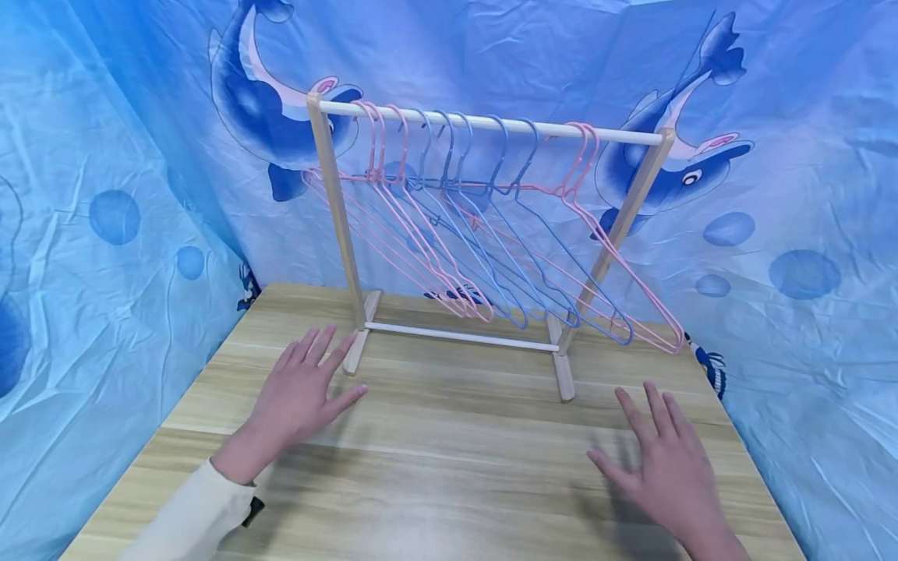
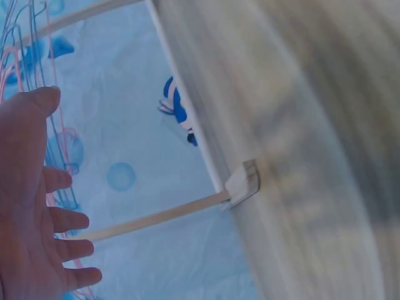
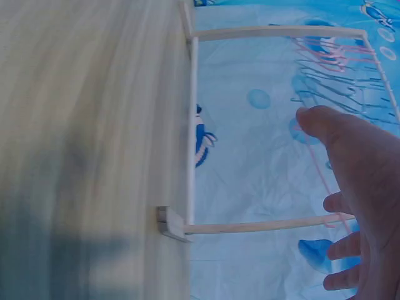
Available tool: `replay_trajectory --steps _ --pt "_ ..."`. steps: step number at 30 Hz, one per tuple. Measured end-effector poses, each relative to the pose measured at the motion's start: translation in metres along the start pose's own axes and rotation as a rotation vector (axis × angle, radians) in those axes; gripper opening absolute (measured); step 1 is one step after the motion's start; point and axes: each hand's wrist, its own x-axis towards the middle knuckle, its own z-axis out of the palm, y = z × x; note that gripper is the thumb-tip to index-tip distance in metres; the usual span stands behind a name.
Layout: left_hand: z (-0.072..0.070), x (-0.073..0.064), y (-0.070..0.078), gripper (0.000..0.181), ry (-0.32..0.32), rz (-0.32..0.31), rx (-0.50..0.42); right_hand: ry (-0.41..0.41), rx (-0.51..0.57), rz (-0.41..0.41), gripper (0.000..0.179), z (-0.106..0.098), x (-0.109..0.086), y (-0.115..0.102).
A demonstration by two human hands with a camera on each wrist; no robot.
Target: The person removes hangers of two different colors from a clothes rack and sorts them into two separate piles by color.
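My left hand (image 1: 298, 393) hovers over the table's left side with fingers spread, holding nothing. Across from it, my right hand (image 1: 669, 471) is also spread and holds nothing, near the right side. Beyond both hands stands a small wooden clothes rack (image 1: 335, 210) with a white top rail (image 1: 491, 122). Pink hangers (image 1: 438, 265) hang at the rail's left part, blue hangers (image 1: 543, 265) in the middle, and further pink hangers (image 1: 634, 280) towards the right end. Neither hand touches the rack. Both wrist views show the palm side of a hand with the rack beyond.
The wood-grain table (image 1: 435, 467) carries the rack near its back edge. A low white crossbar (image 1: 463, 336) joins the rack's feet. Blue cloth (image 1: 105, 327) with printed dolphins surrounds the table at the back and sides.
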Motion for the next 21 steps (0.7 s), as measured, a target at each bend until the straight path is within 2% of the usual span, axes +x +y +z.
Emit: replay_trajectory --steps 3,8,10,14,21 --pt "-0.007 0.008 -0.004 0.081 0.027 0.006 -0.044 0.0 0.054 0.026 0.094 -0.011 0.002 -0.001" --pt "-0.016 0.026 -0.008 0.076 0.148 -0.003 -0.142 0.036 0.118 0.052 0.092 -0.031 0.006 -0.004" --pt "-0.019 0.034 -0.008 0.072 0.189 -0.036 -0.193 0.065 0.131 0.051 0.091 -0.038 0.008 -0.003" --pt "-0.028 0.049 -0.01 0.068 0.225 -0.133 -0.34 0.107 0.171 0.058 0.087 -0.054 0.011 0.0" --pt "-0.038 0.076 -0.022 0.07 0.293 -0.282 -0.61 0.073 0.257 0.108 0.079 -0.081 0.021 0.008"
